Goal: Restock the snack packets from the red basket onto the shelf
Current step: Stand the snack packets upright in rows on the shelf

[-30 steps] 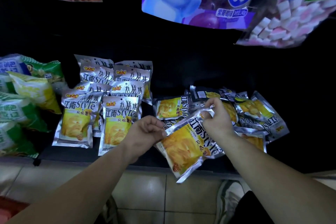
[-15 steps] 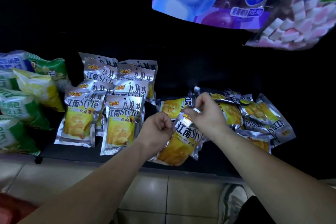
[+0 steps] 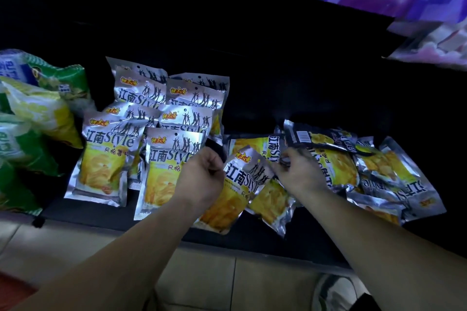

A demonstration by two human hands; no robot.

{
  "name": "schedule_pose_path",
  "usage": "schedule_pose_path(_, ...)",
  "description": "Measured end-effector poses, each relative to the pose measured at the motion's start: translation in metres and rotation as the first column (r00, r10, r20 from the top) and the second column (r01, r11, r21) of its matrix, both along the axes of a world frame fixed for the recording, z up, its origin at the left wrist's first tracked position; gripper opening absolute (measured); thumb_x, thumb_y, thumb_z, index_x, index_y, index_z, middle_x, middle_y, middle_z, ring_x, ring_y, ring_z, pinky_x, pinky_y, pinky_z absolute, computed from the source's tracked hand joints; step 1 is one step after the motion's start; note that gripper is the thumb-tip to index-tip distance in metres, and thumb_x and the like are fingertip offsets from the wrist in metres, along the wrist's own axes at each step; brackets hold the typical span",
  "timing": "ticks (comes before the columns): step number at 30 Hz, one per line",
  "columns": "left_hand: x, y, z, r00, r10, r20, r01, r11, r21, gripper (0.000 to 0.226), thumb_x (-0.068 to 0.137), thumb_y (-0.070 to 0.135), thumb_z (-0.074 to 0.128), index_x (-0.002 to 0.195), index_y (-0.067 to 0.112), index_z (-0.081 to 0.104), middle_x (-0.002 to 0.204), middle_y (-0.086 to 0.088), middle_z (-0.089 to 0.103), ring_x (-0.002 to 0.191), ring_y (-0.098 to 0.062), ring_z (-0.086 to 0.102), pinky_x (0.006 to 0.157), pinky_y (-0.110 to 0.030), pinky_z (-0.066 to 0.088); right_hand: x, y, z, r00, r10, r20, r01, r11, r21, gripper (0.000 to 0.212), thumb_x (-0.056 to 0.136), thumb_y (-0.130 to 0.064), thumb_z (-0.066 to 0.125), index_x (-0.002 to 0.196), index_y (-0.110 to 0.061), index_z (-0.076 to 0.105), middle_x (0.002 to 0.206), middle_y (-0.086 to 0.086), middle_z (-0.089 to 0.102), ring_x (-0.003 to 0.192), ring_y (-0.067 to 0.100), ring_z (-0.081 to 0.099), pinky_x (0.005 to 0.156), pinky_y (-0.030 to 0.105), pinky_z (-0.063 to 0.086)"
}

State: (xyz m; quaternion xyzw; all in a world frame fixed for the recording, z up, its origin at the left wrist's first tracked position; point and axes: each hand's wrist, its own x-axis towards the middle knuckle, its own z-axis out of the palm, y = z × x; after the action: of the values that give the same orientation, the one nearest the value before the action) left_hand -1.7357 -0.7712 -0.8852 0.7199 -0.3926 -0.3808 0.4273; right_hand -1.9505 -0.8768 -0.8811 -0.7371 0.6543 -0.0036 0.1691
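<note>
Both hands gripped one silver-and-yellow potato chip packet [image 3: 241, 179] by its top edge, the left hand [image 3: 202, 179] curled on the left corner and the right hand [image 3: 299, 174] pinching the right. The packet hung over the near part of the dark shelf [image 3: 101, 213]. It sat between tidy rows [image 3: 111, 159] of the same packets on the left and a loose heap [image 3: 379, 171] on the right, overlapping the heap's nearest packet. Green-and-yellow bags [image 3: 38, 118] crowded the far left.

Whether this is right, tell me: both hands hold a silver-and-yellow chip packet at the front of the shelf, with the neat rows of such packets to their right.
Wrong side. The head view shows the neat rows to their left; a jumbled pile lies right. The left hand and right hand do hold a silver-and-yellow chip packet at the front of the shelf.
</note>
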Motion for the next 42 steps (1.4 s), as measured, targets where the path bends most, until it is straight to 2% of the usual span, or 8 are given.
schedule_pose_path(4,0.000,-0.004,0.000,1.000,0.030,0.004,-0.030,1.000,0.008,0.027,0.086,-0.006,0.061,0.076,0.018,0.056,0.067,0.002,0.061,0.061,-0.016,0.054,0.055,-0.029,0.046,0.000,-0.005,-0.007,0.988,-0.022,-0.151,0.016,0.999,-0.045,0.064,0.082,-0.075,0.061,0.133,-0.035,0.058,0.141,0.009,0.054,0.131,0.034,0.046,0.097,0.044,0.051)
schedule_pose_path(8,-0.001,-0.002,0.005,0.998,0.062,-0.008,-0.062,0.998,0.012,0.031,0.086,-0.005,0.064,0.073,0.022,0.055,0.065,0.004,0.059,0.060,-0.014,0.054,0.053,-0.022,0.047,0.006,-0.003,-0.006,0.990,-0.096,-0.103,0.092,0.995,-0.042,0.053,0.089,-0.051,0.072,0.136,-0.033,0.055,0.130,0.012,0.054,0.114,0.034,0.058,0.075,0.036,0.053)
schedule_pose_path(16,0.009,0.004,0.009,0.991,0.104,-0.086,-0.103,0.995,0.012,0.031,0.089,-0.008,0.062,0.078,0.021,0.056,0.072,-0.003,0.060,0.064,-0.022,0.057,0.059,-0.038,0.052,0.014,0.008,0.000,0.799,-0.369,0.475,0.334,0.929,0.160,0.037,0.089,0.011,0.053,0.099,-0.022,0.064,0.089,-0.003,0.063,0.064,0.010,0.058,0.041,0.017,0.040)
schedule_pose_path(22,0.008,-0.001,0.036,0.947,0.120,-0.298,-0.141,0.989,-0.049,0.025,0.092,-0.014,0.058,0.099,0.010,0.057,0.077,-0.005,0.054,0.069,-0.020,0.051,0.079,-0.018,0.055,0.025,0.015,0.054,0.760,-0.190,0.622,0.158,0.982,0.106,0.034,0.085,0.012,0.056,0.086,-0.021,0.061,0.085,-0.002,0.064,0.070,0.013,0.056,0.054,0.026,0.041)
schedule_pose_path(29,0.005,0.016,0.074,0.948,-0.080,-0.307,0.044,0.991,-0.123,0.015,0.100,0.007,0.062,0.103,0.015,0.074,0.053,0.018,0.054,0.043,0.000,0.043,0.045,-0.011,0.037,0.004,0.018,0.124,0.777,-0.031,0.628,0.028,1.000,0.015,0.043,0.080,0.015,0.052,0.079,-0.029,0.052,0.069,0.003,0.059,0.067,0.016,0.052,0.060,0.029,0.042)
schedule_pose_path(33,-0.006,0.021,0.088,0.953,-0.091,-0.288,0.048,0.987,-0.151,0.007,0.097,0.014,0.069,0.097,0.011,0.075,0.065,0.014,0.064,0.057,-0.001,0.056,0.060,-0.018,0.046,-0.003,0.039,0.146,0.766,-0.049,0.641,-0.015,0.995,0.094,0.027,0.094,0.007,0.057,0.090,-0.019,0.054,0.065,-0.006,0.071,0.083,0.007,0.071,0.071,0.017,0.054)
schedule_pose_path(36,-0.018,0.024,0.086,0.944,-0.058,-0.325,0.013,0.990,-0.140,0.006,0.096,0.017,0.072,0.096,0.015,0.078,0.084,0.009,0.074,0.078,-0.005,0.066,0.076,-0.024,0.054,-0.002,0.055,0.151,0.723,-0.119,0.680,0.013,0.987,0.159,0.022,0.097,0.002,0.056,0.095,-0.019,0.055,0.085,0.004,0.078,0.100,0.026,0.073,0.084,0.041,0.059)
schedule_pose_path(42,-0.023,0.020,0.071,0.860,0.021,-0.510,-0.067,0.995,-0.072,0.010,0.095,0.025,0.073,0.099,0.018,0.079,0.113,-0.006,0.078,0.116,-0.028,0.069,0.107,-0.054,0.050,0.014,0.065,0.161,0.612,-0.180,0.770,-0.005,0.973,0.232,0.028,0.091,0.013,0.051,0.095,-0.015,0.050,0.082,0.002,0.076,0.074,0.012,0.069,0.060,0.018,0.051)
